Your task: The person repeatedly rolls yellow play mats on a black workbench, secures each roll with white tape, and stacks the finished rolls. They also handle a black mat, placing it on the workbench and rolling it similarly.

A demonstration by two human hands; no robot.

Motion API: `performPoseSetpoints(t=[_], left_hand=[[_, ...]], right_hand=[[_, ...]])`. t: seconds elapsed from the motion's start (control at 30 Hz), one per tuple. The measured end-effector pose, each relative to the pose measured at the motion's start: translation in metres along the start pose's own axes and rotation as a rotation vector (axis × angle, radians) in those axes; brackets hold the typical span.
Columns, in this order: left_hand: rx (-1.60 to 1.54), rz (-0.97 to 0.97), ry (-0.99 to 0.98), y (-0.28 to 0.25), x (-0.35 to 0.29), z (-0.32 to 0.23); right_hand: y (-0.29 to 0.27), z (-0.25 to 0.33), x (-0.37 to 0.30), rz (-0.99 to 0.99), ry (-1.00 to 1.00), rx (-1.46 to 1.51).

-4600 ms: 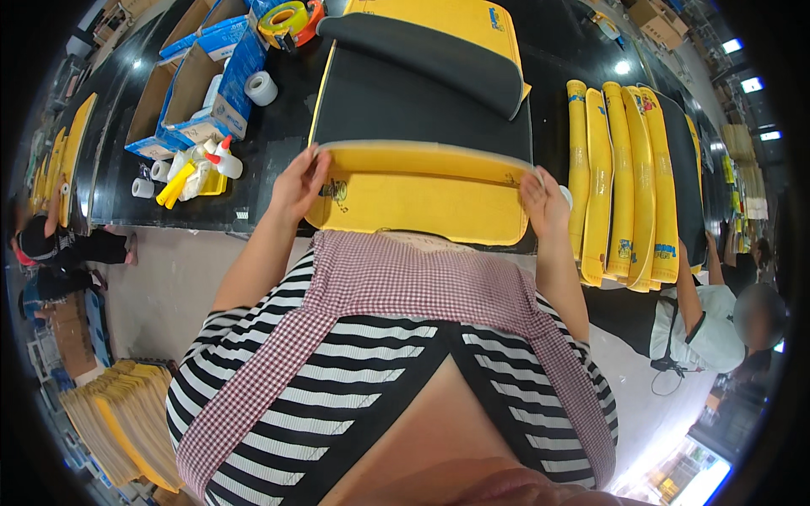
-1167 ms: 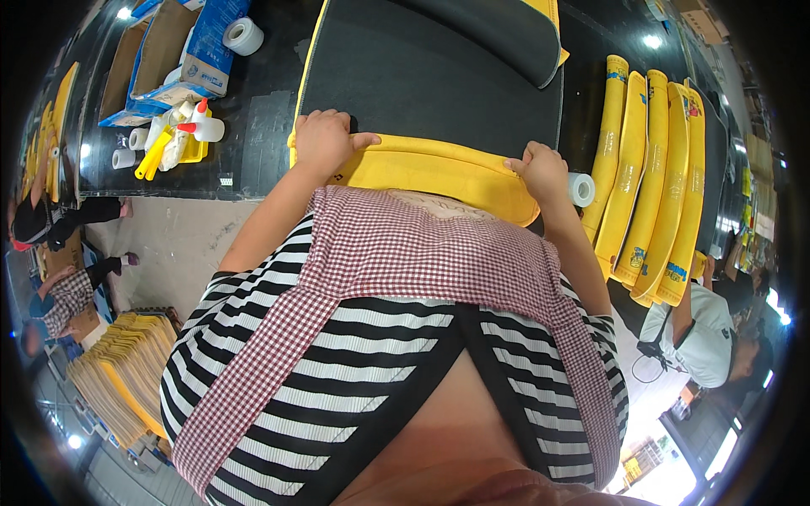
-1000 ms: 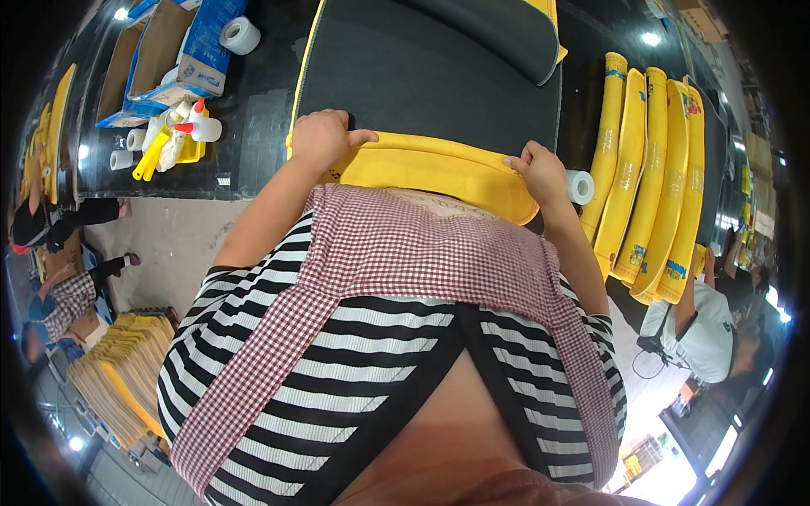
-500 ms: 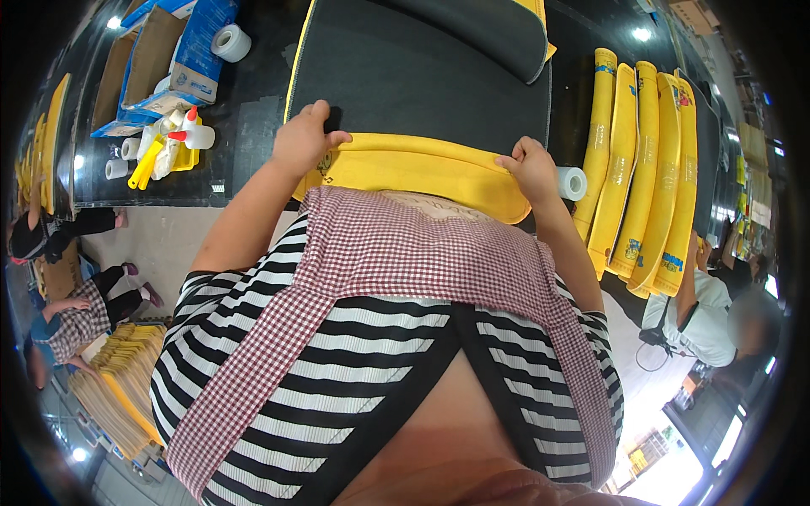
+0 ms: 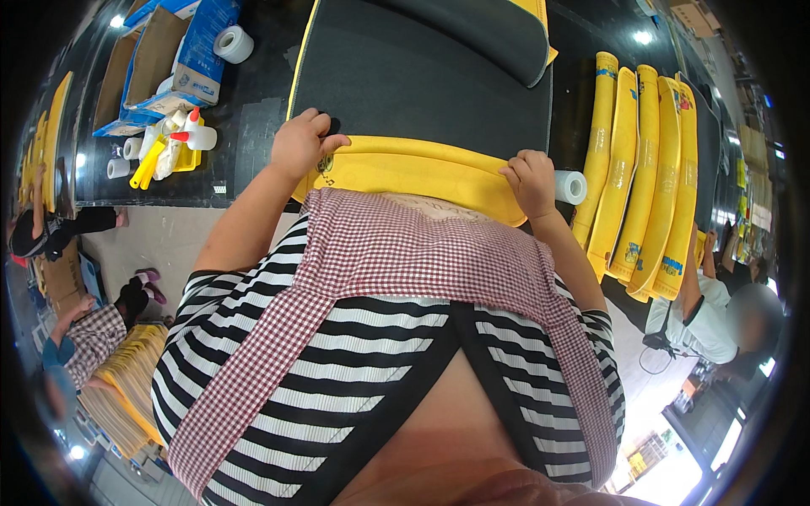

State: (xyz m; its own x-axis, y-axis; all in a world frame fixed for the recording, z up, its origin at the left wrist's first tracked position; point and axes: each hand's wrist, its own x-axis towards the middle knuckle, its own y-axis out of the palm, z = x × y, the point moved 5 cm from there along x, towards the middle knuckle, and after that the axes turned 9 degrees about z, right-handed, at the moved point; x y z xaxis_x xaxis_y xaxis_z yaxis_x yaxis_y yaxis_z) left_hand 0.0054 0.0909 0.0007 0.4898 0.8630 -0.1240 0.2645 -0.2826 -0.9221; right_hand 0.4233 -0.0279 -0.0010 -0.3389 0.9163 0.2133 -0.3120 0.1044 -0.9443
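Observation:
A mat (image 5: 405, 88) with a black backing and a yellow face lies backing-up on the table in front of me. Its near edge is turned over toward the far side, showing a yellow folded strip (image 5: 422, 173) just beyond my apron. My left hand (image 5: 297, 145) grips the left end of this fold, thumb pointing inward along it. At the right end, my right hand (image 5: 531, 184) has its fingers curled over the fold. The far end of the mat curls back over itself. Close by my right hand is a roll of clear tape (image 5: 570, 187).
Several rolled yellow mats (image 5: 645, 169) lie side by side on the right. At left are blue cardboard boxes (image 5: 202, 51), a white tape roll (image 5: 233, 44) and a yellow tray (image 5: 191, 158) holding bottles. Other people work at both sides, beside a stack of yellow mats (image 5: 135, 363).
My right hand has shifted slightly down, its fingers now curled more over the fold. My left hand stays at its end. The person at left has moved a little.

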Motion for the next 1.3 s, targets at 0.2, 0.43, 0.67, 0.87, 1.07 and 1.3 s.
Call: performPoseSetpoints(t=[0.2, 0.43, 0.67, 0.87, 1.07, 1.3], left_hand=[[0.030, -0.116, 0.267, 0.007, -0.003, -0.005], [-0.017, -0.041, 0.491, -0.009, -0.008, -0.001], [-0.020, 0.012, 0.020, -0.027, 0.023, -0.020], [0.268, -0.102, 0.145, 0.004, 0.003, -0.028], [0.248, 0.157, -0.110, 0.040, -0.027, -0.043], [0.306, -0.107, -0.099, 0.013, 0.103, -0.022]], right_hand=[[-0.018, 0.013, -0.002, 0.100, -0.014, -0.078], [-0.008, -0.002, 0.009, 0.211, 0.051, -0.115], [-0.013, -0.001, 0.036, 0.120, 0.137, -0.097], [0.003, 0.023, 0.016, 0.118, 0.201, -0.260], [0.030, 0.034, -0.009, 0.169, 0.329, -0.132], [0.039, -0.048, 0.097, 0.038, 0.423, -0.251]])
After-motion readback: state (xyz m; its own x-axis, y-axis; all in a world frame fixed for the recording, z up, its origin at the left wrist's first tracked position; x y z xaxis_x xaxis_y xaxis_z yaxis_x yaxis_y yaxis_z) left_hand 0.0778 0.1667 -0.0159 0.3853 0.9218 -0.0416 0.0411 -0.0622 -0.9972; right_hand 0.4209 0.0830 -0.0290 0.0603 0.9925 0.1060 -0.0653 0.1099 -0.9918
